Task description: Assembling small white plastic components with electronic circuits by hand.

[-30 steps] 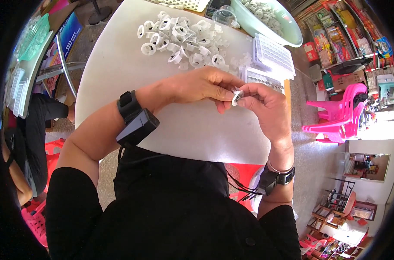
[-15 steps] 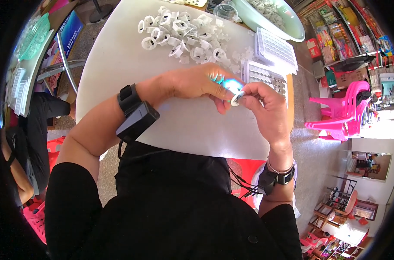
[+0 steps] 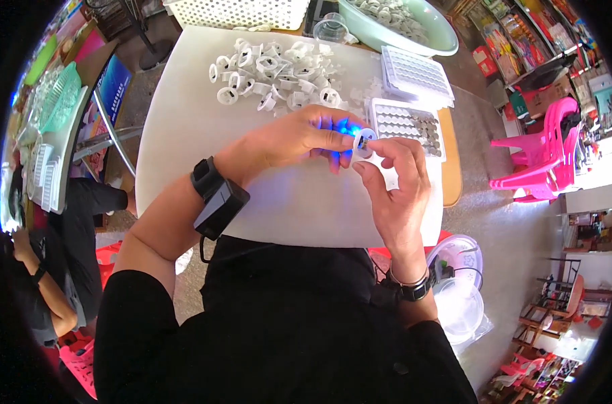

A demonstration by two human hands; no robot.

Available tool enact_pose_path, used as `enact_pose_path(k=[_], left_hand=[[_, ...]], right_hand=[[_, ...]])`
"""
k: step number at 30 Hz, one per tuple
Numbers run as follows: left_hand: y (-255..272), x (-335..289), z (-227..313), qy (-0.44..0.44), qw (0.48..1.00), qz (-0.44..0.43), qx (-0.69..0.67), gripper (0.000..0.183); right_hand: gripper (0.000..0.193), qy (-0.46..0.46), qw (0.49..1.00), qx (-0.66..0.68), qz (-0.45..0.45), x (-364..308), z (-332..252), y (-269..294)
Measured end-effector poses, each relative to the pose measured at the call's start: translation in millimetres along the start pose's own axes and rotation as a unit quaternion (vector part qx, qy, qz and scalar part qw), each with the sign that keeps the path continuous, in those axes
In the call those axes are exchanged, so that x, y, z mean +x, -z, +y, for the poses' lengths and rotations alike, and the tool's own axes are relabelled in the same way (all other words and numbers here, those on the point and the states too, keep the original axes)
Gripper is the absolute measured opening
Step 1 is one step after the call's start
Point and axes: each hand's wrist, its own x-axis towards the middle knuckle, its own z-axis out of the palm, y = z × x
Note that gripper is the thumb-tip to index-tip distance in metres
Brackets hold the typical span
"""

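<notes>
Pink chairs stand on the grey floor.

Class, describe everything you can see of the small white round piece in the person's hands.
The small white round piece looks like plastic: a ring-like rim with dark bits inside. It is tilted, held above the pale table. The left hand grips its left side; the right hand's index fingertip appears to touch its right side, thumb apart. Blue light glows on the left fingers beside it; finer detail is too small to tell.
</notes>
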Motion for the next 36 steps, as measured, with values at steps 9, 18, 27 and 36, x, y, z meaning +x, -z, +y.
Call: enact_pose_path(k=[9, 18, 27, 36], left_hand=[[-1, 2, -5, 0.024, 0.998, 0.002, 0.051, 0.032], [-2, 5, -5, 0.026, 0.999, -0.023, 0.031, 0.033], [-1, 4, 2, 0.009, 0.999, -0.041, -0.030, 0.032], [-16, -4, 9, -0.087, 0.990, 0.040, 0.099, 0.033]], right_hand=[[0.029, 0.053, 0.997, -0.049, -0.003, -2, 9, -5], [0.027, 0.037, 0.999, 0.029, 0.008, -4, 14, -8], [0.015, -0.155, 0.961, 0.228, 0.021, 3, 13, -3], [0.015, -0.291, 0.856, 0.424, 0.053, 9, 1, -4]])
